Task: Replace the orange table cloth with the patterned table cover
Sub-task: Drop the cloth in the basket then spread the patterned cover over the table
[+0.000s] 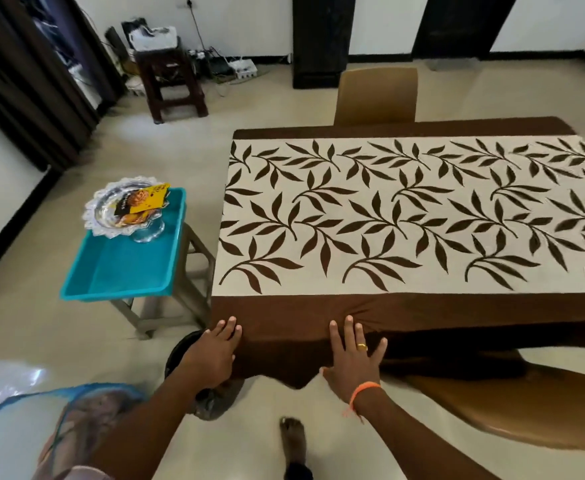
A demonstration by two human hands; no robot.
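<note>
Left hand (214, 355) and right hand (353, 362), fingers straight, press flat on the brown-bordered, leaf-patterned cream fabric table cover (388, 216).

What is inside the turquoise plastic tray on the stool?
In the turquoise plastic tray stands a clear glass pedestal bowl at its far end, holding a yellow and black snack packet. Anything under the packet is hidden.

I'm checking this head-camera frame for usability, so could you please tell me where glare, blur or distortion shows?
Head view: wide-angle bending curves the patterned table cover's edges; window glare washes the floor at lower left; the leaf print softens toward the right; both hands, left and right, stay fairly sharp.
</note>
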